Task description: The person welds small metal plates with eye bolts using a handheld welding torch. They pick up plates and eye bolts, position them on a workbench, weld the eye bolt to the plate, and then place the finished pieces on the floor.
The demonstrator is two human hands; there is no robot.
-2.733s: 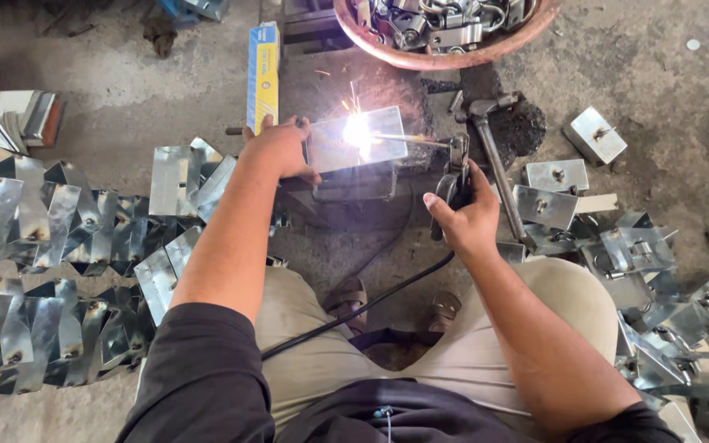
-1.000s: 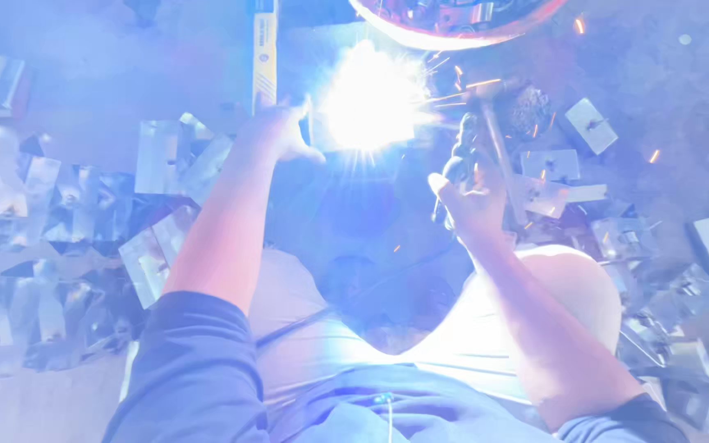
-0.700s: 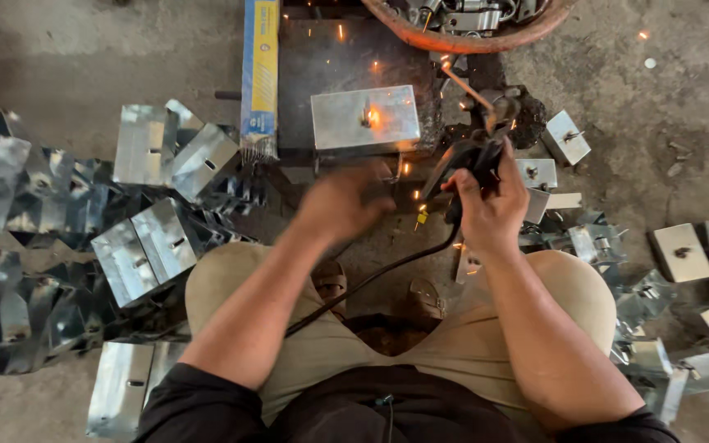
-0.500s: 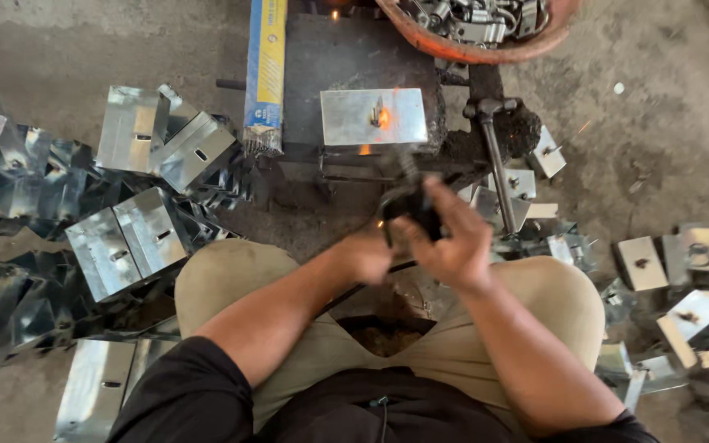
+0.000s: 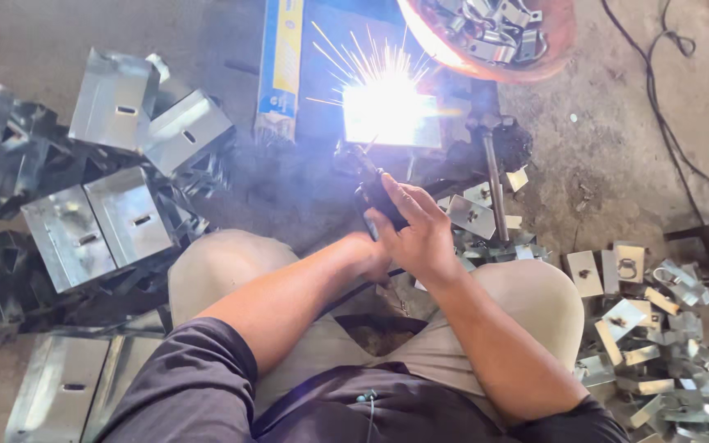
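A: Nearest, what did the hands do?

B: The right hand (image 5: 420, 234) was closed round the black electrode holder (image 5: 379, 197), above the knees. The left hand (image 5: 368, 256) lay tucked under it; whether it gripped I could not tell.

A: And beyond?

B: The holder's tip met the small metal plate (image 5: 420, 123), where a white arc threw sparks. Left of the plate lay a blue-and-yellow box (image 5: 282, 70); farther off, an orange basin (image 5: 535, 61) held metal clips. Folded steel brackets (image 5: 100, 226) lay at the left.

Single head-worn view, looking steeply down and forward over the lap, close to the arms; concrete floor (image 5: 617, 139) fills frame.
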